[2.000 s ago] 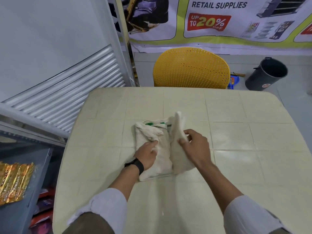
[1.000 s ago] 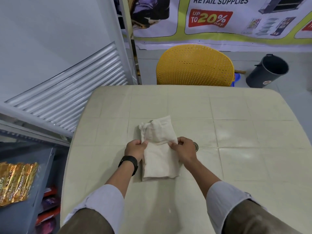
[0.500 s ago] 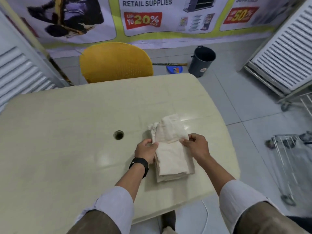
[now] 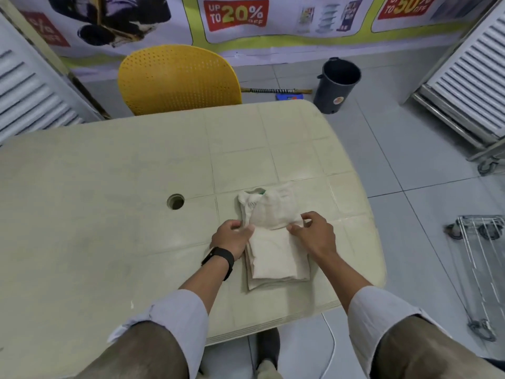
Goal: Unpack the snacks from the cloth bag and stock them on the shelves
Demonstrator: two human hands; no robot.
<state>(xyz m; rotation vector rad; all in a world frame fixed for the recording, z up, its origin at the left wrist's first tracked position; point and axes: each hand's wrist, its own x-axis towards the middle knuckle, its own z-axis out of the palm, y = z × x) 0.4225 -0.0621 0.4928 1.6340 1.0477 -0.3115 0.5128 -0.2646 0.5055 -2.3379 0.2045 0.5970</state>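
A cream cloth bag (image 4: 273, 253) lies folded flat on the beige table (image 4: 109, 214), near its right end. My left hand (image 4: 232, 237) pinches the bag's left edge at the fold. On the right edge, my right hand (image 4: 314, 233) holds the folded-over top flap with thumb and fingers. No snacks show in this view, and the bag looks empty and flat.
A yellow perforated chair (image 4: 177, 77) stands behind the table. A dark bin (image 4: 337, 83) sits on the floor at the back right. White slatted shelf panels (image 4: 470, 64) stand at right, and a wire trolley (image 4: 481, 258) is beside the table. The table has a round hole (image 4: 175, 201).
The bag was folded smaller and slid with both hands toward the table's right end. My view turned right, so the shelf with gold packets left the frame.
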